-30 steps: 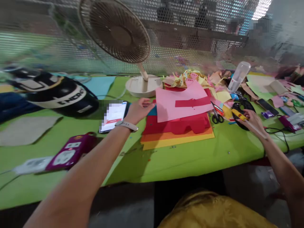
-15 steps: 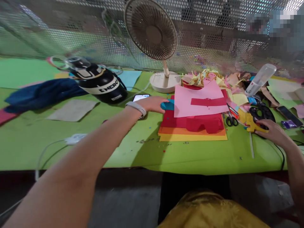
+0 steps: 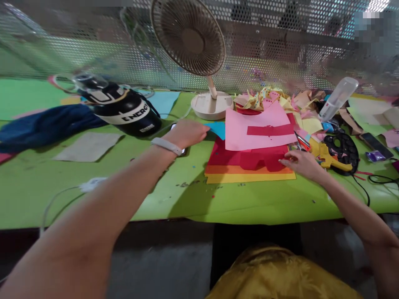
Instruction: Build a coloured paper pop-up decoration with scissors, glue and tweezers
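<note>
My left hand, with a grey band at the wrist, reaches to the middle of the table. Its fingertips are closed on the edge of a small blue paper piece, left of a pink sheet. My right hand is at the right edge of the paper stack, fingers slightly apart. Its fingertips meet or nearly meet the end of a red paper cutout with a notched lower edge; contact is unclear. Under these lie red, orange and yellow sheets. A yellow glue gun rests right of my right hand.
Scissors lie partly hidden behind my right hand. A black palette-like tray, a clear bottle and paper scraps are at the right and back. A fan, a phone and a black jug stand or lie leftward.
My right hand has let go of the glue gun and moved left to the red cutout. My left hand has tilted the blue paper piece. The view has shifted slightly.
</note>
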{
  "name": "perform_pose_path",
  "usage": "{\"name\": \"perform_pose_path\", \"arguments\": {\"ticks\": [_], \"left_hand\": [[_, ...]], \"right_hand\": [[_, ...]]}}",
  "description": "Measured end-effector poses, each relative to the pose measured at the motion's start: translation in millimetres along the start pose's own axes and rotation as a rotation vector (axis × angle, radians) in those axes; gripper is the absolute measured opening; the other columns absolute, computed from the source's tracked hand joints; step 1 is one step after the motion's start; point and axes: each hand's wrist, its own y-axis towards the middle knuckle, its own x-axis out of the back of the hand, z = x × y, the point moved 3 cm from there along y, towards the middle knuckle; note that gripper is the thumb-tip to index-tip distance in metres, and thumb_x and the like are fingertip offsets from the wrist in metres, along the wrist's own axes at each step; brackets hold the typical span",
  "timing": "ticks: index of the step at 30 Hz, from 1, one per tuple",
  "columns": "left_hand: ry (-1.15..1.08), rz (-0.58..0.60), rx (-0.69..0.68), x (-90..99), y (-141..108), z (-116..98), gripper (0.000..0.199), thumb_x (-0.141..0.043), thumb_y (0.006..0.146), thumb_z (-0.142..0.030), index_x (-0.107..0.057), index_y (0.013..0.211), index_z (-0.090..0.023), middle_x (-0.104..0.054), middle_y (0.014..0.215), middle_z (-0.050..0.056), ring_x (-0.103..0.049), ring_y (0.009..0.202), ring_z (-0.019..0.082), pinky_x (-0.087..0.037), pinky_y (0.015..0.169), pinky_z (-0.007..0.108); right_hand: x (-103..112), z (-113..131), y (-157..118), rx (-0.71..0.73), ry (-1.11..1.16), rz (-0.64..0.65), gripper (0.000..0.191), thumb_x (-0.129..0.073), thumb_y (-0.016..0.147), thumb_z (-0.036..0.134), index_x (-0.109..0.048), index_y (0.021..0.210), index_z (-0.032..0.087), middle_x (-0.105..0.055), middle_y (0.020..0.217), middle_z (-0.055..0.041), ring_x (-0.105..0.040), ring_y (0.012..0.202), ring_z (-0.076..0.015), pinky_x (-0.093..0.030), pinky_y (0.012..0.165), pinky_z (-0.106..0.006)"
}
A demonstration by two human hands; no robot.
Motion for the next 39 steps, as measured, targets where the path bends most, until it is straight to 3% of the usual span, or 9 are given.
{"name": "perform_pose_path", "arguments": {"ticks": [3, 8, 14, 21, 24, 28, 33, 36, 39], "left_hand": [[0.299, 0.077, 0.044, 14.3, -10, -4, 0.015, -0.06, 0.077, -0.021, -0.056, 0.063, -0.018, -0.051, 0.052, 0.0, -0.063, 0.077, 0.026, -0.045, 0.086, 0.043], [0.405, 0.024, 0.132, 20.5, -23, -13, 0.028, -0.045, 0.091, -0.032, -0.06, 0.074, -0.015, -0.062, 0.069, 0.006, -0.063, 0.088, 0.025, -0.044, 0.084, 0.036], [0.356, -0.242, 0.127, 28.2, -20, -31, 0.04, -0.036, 0.095, -0.041, -0.06, 0.077, -0.015, -0.069, 0.084, 0.012, -0.062, 0.085, 0.023, -0.039, 0.073, 0.03], [0.402, -0.273, -0.005, 34.8, -30, -68, 0.043, -0.03, 0.098, -0.037, -0.067, 0.095, -0.015, -0.071, 0.095, 0.013, -0.064, 0.086, 0.025, -0.042, 0.071, 0.034], [0.466, -0.201, -0.17, 26.9, -47, -85, 0.041, -0.027, 0.099, -0.027, -0.065, 0.11, -0.016, -0.071, 0.101, 0.013, -0.065, 0.089, 0.027, -0.045, 0.075, 0.038], [0.539, -0.128, -0.364, 3.7, -68, -102, 0.04, -0.028, 0.097, -0.015, -0.067, 0.101, -0.013, -0.071, 0.102, 0.016, -0.065, 0.09, 0.029, -0.046, 0.076, 0.04], [0.475, 0.044, -0.49, -38.7, -84, -115, 0.029, -0.041, 0.087, -0.005, -0.068, 0.088, -0.014, -0.07, 0.087, 0.017, -0.065, 0.079, 0.028, -0.044, 0.066, 0.037], [0.453, 0.108, -0.517, -58.0, -88, -126, 0.029, -0.043, 0.083, -0.001, -0.069, 0.082, -0.014, -0.068, 0.076, 0.016, -0.064, 0.07, 0.028, -0.04, 0.059, 0.036], [0.422, 0.148, -0.536, -71.2, -88, -142, 0.032, -0.041, 0.082, 0.001, -0.069, 0.08, -0.015, -0.067, 0.07, 0.014, -0.063, 0.065, 0.026, -0.036, 0.054, 0.035]], "right_hand": [[-11, 1, 8, -0.099, -0.043, -0.045, 0.033, -0.064, 0.081, 0.053, -0.067, 0.076, 0.021, -0.07, 0.073, -0.0047, -0.063, 0.063, -0.0188, -0.044, 0.055, -0.029], [-23, -6, 12, -0.13, 0.08, -0.055, 0.033, -0.067, 0.077, 0.053, -0.065, 0.075, 0.02, -0.066, 0.066, -0.0007, -0.059, 0.056, -0.0149, -0.04, 0.05, -0.026], [-22, -4, 13, -0.021, 0.143, -0.112, 0.05, -0.075, 0.074, 0.041, -0.062, 0.119, 0.021, -0.066, 0.095, -0.0062, -0.063, 0.084, -0.021, -0.051, 0.075, -0.035], [-8, 1, 11, 0.15, 0.235, -0.125, 0.009, -0.067, 0.085, 0.031, -0.071, 0.089, 0.024, -0.06, 0.104, -0.0062, -0.061, 0.101, -0.0212, -0.049, 0.093, -0.04], [20, -12, 7, 0.169, 0.265, -0.223, 0.011, -0.065, 0.086, 0.034, -0.072, 0.088, 0.026, -0.062, 0.107, -0.0053, -0.06, 0.104, -0.0213, -0.047, 0.096, -0.042], [53, -55, 6, 0.035, 0.251, -0.325, 0.015, -0.067, 0.081, 0.038, -0.071, 0.082, 0.024, -0.067, 0.102, -0.0061, -0.062, 0.101, -0.0233, -0.048, 0.093, -0.044], [69, -96, 5, -0.144, 0.142, -0.444, 0.021, -0.064, 0.08, 0.036, -0.07, 0.091, 0.019, -0.067, 0.103, -0.011, -0.063, 0.096, -0.0261, -0.051, 0.085, -0.045], [62, -67, 1, -0.124, -0.17, -0.554, 0.03, -0.064, 0.082, 0.032, -0.067, 0.109, 0.021, -0.063, 0.118, -0.0133, -0.055, 0.115, -0.0323, -0.042, 0.099, -0.054], [28, -7, 2, 0.164, -0.22, -0.362, 0.031, -0.058, 0.089, 0.033, -0.063, 0.118, 0.023, -0.063, 0.122, -0.0117, -0.055, 0.118, -0.0291, -0.042, 0.101, -0.048]]}}
